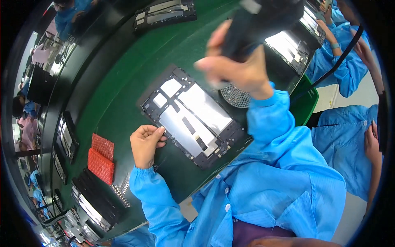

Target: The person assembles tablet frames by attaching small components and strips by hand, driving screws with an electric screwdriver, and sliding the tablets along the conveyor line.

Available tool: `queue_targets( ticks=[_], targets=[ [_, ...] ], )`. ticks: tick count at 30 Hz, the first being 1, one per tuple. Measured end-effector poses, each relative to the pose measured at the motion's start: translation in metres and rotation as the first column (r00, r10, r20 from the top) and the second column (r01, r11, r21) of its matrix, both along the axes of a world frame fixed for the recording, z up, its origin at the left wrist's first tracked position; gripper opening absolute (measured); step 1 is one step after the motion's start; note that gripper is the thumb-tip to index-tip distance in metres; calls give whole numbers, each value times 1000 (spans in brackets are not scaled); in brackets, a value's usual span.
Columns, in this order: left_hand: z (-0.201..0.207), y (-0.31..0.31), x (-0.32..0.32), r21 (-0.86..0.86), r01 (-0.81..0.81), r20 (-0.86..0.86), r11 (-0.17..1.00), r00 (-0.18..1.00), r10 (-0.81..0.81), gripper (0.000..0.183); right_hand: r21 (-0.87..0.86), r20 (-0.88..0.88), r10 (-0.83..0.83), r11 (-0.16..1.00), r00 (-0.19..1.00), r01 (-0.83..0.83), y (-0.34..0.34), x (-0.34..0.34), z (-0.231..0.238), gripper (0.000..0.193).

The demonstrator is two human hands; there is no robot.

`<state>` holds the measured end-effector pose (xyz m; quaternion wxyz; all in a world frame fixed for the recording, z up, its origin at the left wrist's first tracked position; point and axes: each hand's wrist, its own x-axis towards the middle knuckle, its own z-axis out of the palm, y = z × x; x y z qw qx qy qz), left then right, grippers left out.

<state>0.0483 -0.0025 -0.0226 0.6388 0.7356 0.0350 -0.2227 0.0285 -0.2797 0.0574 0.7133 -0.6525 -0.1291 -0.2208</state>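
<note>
An opened tablet, its silvery battery and black inner parts showing, lies aslant on the green work table in front of me. My left hand has its thumb and fingers closed on the tablet's left edge. Raised over the far right corner, my right hand is wrapped round a black hand-held power tool. The tool is smeared by motion and partly cut off at the top, so its tip and exact kind are unclear. Under that hand sits a round white perforated screw dish, partly hidden.
Red bubble-wrap pouches and a strip of small metal parts lie at left, near stacked black panels. More opened tablets lie farther off. A green bin and co-workers in blue are at right.
</note>
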Motion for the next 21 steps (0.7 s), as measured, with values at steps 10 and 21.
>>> queue_targets(
  ticks=[10, 21],
  targets=[
    [-6, 8, 0, -78, -18, -72, 997, 997, 13, 11, -35, -44, -80, 996, 996, 78, -38, 8, -44, 31],
    [-4, 5, 1, -79, -14, -70, 997, 998, 8, 10, -41, -125, -59, 998, 990, 55, -37, 11, -48, 29]
  ],
)
